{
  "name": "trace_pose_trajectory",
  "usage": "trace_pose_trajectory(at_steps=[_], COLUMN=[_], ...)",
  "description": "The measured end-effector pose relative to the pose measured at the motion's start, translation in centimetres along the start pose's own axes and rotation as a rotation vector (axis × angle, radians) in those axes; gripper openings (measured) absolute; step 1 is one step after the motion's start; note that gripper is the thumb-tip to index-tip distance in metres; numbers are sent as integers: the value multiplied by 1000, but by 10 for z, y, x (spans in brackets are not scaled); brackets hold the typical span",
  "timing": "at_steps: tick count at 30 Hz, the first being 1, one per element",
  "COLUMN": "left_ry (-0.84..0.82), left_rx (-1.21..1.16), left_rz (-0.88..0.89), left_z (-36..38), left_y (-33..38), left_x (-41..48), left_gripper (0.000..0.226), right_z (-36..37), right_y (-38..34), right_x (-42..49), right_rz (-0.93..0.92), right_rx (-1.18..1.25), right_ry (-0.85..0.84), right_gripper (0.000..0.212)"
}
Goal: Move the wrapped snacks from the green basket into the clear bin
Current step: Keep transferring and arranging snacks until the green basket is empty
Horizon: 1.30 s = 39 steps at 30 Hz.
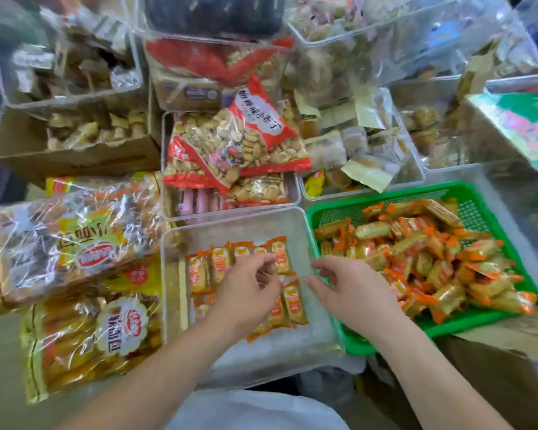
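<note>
A green basket at the right holds a heap of orange-and-gold wrapped snacks. The clear bin in front of me holds two rows of the same snacks lying side by side. My left hand is over the bin, its fingertips touching the snack at the right end of the far row. My right hand hovers over the bin's right wall beside the basket, fingers curled and apart, with nothing in it.
Large bags of bread rolls lie at the left. A red bag of small biscuits rests on a clear bin behind. Several more clear bins and a cardboard box of snacks crowd the back.
</note>
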State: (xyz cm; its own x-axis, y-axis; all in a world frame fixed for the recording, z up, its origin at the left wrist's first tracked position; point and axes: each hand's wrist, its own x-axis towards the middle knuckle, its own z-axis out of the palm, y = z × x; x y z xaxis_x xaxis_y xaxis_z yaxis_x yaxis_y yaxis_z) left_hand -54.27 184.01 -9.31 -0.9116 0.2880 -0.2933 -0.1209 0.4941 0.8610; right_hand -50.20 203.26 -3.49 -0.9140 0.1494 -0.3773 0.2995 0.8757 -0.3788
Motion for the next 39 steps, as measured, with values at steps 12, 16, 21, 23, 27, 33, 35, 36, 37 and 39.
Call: trace_pose_trajectory(at_steps=[12,16,21,23,27,33,35,36,37,39], left_ry=[-479,-502,-550,-541,-630,-526,-484,-463,-445,-410], left_rx=[602,732,666,641,703,696,602,550,504,433], left_rz=[223,116,4,-9,-30,10,11,1,-13,-53], left_z=[151,177,184,181,180,186,182,179,176,171], left_y=[77,80,72,69,68,70,67,65,64,64], left_x=[83,125,139,137,126,109,111,112,113,113], left_gripper=[97,122,131,131,143,139,127,122,118,114], right_z=[-55,-73,-70,-64,-58,-48,-40,-37,-34,-28], right_y=[184,222,258,261,255,215,202,197,193,191], right_x=[-24,4,45,50,56,50,43,39,35,29], right_rz=[366,442,694,746,803,702,611,570,539,501], right_rx=[92,16,43,85,95,587,687,701,704,677], right_ry=[180,347,30,-14,18,235,257,256,253,258], right_gripper=[54,72,93,98,98,84,83,82,79,67])
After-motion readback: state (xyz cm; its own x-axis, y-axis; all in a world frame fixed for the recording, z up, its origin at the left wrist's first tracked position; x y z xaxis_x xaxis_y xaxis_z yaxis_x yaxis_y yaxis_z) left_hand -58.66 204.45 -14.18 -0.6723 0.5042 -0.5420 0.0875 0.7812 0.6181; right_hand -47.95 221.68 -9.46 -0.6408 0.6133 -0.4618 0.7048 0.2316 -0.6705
